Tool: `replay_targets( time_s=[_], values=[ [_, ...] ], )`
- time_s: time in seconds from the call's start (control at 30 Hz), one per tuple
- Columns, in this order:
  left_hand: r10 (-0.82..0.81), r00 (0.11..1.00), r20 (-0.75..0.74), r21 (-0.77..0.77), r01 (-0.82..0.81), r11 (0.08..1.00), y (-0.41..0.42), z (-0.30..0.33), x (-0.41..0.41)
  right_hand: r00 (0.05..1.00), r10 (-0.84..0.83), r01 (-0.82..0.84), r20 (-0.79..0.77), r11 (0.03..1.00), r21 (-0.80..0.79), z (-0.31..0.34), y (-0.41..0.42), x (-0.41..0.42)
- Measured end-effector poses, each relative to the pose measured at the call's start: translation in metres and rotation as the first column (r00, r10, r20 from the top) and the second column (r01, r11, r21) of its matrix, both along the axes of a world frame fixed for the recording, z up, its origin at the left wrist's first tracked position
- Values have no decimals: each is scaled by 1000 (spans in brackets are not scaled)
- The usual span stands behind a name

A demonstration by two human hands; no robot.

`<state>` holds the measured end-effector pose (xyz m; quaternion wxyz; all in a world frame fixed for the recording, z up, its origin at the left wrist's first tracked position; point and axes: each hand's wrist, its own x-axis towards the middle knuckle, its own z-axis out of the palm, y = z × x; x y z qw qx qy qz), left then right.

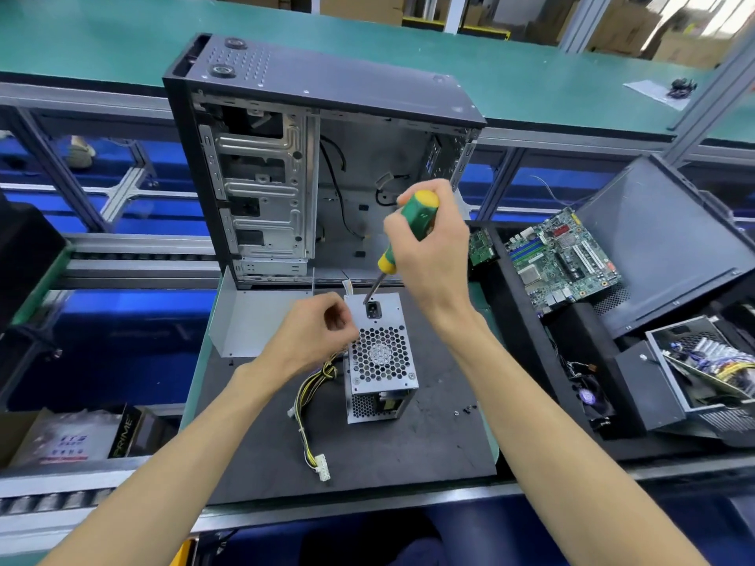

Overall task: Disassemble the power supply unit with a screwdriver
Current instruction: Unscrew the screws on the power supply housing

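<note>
PSU (380,357): on mat between hands, under right | right hand (433,255): wrapped round screwdriver (402,234), tip by the socket | left hand (314,332): curled at PSU's left edge, contact unclear | handling: likely heavy, rigid, sharp-edged; brace by sides, avoid cables (310,402)

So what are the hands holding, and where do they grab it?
The right hand grips the screwdriver by its green and yellow handle. The left hand rests curled against the power supply unit; whether it pinches anything cannot be told.
</note>
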<state>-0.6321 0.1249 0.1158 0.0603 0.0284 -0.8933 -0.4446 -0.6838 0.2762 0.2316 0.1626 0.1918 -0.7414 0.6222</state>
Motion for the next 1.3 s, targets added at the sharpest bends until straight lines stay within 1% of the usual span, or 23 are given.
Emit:
replay_targets(
  time_s=[0.03,0.1,0.17,0.2,0.27,0.3,0.37,0.43,0.47,0.53,0.63,0.7,0.73,0.8,0.87,0.97,1.07,1.2,1.3],
  values=[
    [52,999,13,112,-53,992,1,3,0,1000,-28,28,3,998,-57,3,5,-2],
    [103,993,58,369,-118,922,8,15,-3,995,-93,97,32,984,-147,8,18,-8],
    [69,995,78,596,-102,796,20,31,-7,987,-134,151,88,961,-232,10,32,-14],
    [27,997,78,685,-73,725,28,39,-9,982,-148,175,120,948,-265,10,40,-16],
    [-83,995,64,800,-1,600,45,52,-13,964,-179,234,199,924,-304,8,57,-18],
    [-136,989,52,830,33,556,55,57,-14,951,-195,266,240,911,-314,6,66,-19],
    [-212,977,37,851,81,519,77,60,-12,924,-225,325,309,889,-323,1,87,-19],
    [-259,965,42,824,113,556,100,57,-9,897,-246,374,367,865,-335,-6,108,-18],
    [-267,962,52,793,123,597,112,54,-7,880,-257,402,399,851,-337,-11,117,-18],
    [-234,969,73,694,120,710,132,43,-2,848,-285,451,446,831,-326,-20,136,-16],
    [-174,978,118,455,103,885,154,18,9,836,-320,474,446,831,-291,-38,157,-8],
    [-159,977,144,279,114,953,167,1,16,841,-349,473,414,846,-246,-49,167,-1],
    [-155,978,137,191,127,973,172,-6,17,841,-359,472,404,852,-225,-55,171,2],
    [-188,973,132,29,186,982,183,-20,17,843,-363,464,397,863,-198,-67,175,9],
    [-217,960,177,-71,232,970,190,-36,16,854,-352,443,383,879,-178,-76,179,13],
    [-162,942,295,-108,201,974,191,-63,15,865,-329,411,379,898,-159,-86,183,19],
    [-106,929,354,-147,167,975,187,-85,16,866,-312,389,390,911,-135,-92,189,22],
    [-58,923,379,-153,125,980,189,-102,19,868,-288,360,404,926,-115,-95,196,26],
    [-56,920,388,-139,119,983,190,-105,18,865,-285,361,413,925,-117,-94,201,27]
  ],
)
